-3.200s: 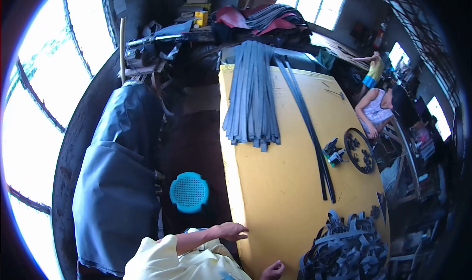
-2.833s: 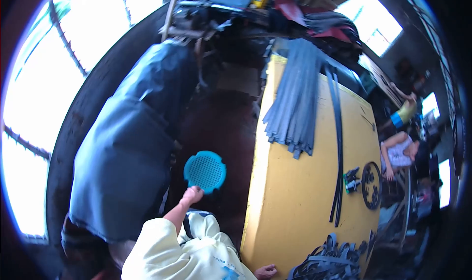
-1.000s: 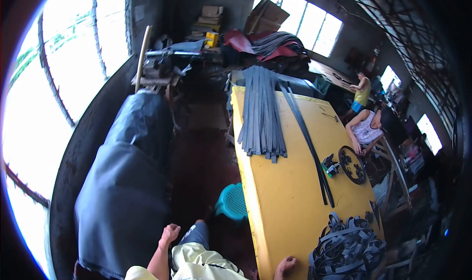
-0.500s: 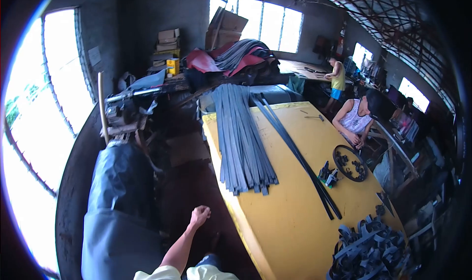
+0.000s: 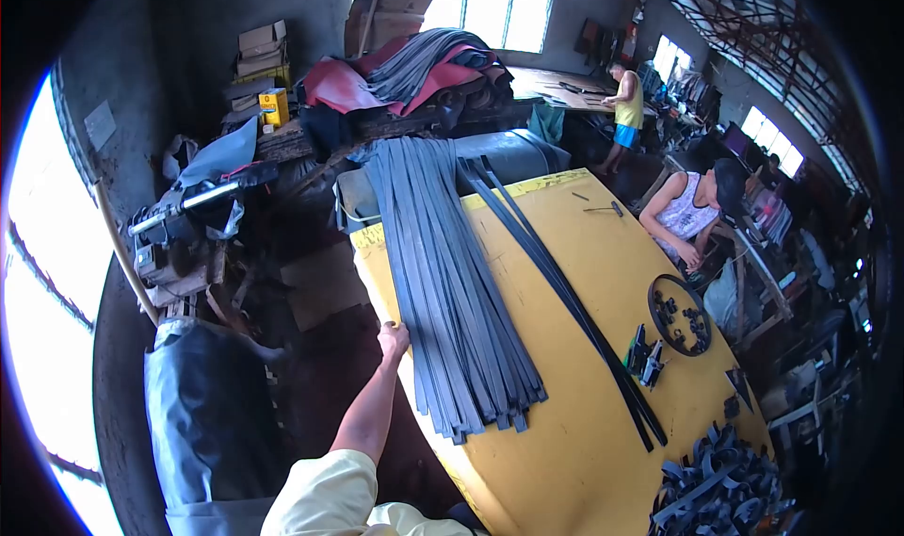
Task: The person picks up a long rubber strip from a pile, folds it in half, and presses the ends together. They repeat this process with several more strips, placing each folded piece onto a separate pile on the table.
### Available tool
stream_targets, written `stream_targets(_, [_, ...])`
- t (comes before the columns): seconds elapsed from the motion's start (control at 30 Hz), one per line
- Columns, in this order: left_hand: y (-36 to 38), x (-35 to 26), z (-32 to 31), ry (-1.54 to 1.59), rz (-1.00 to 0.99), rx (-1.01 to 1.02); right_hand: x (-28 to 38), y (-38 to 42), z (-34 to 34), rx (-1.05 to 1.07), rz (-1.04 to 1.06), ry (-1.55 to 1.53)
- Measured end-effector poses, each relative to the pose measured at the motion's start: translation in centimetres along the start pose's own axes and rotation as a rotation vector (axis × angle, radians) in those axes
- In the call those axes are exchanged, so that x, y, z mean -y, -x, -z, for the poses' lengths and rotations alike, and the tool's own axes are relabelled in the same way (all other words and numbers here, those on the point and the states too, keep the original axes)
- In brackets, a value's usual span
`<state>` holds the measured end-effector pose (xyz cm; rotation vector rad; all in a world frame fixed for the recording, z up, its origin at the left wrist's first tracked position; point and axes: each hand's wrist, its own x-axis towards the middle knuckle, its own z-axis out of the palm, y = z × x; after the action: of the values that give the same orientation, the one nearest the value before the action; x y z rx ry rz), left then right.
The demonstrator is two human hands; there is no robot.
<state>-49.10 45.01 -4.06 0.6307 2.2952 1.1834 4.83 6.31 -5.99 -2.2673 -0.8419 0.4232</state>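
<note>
By the left side of the yellow table [image 5: 551,484], the left hand [image 5: 394,339] is just beside the big bunch of long grey strips [image 5: 452,291] lying over the table's far end, and its fingers look bent, but I cannot tell how far open they are or if they hold anything.

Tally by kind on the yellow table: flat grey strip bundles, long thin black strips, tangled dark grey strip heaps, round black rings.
Flat grey strip bundle: 1
Long thin black strips: 2
Tangled dark grey strip heap: 1
Round black ring: 1
Total: 5
</note>
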Motion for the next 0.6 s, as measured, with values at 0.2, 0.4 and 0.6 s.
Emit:
stream_targets(0.2, [-0.1,-2.2,-1.1,0.057,0.258,-0.047,17.0,0.0,-7.9,0.354,0.281,-0.328])
stream_targets(0.4, [-3.7,-0.7,-2.3,0.031,0.282,0.142,30.3,-2.0,-15.8,0.772,0.722,-0.331])
stream_targets(0.6, [-1.4,-1.9,-1.7,0.029,0.249,0.173,39.7,2.5,-21.2,0.894,1.131,-0.017])
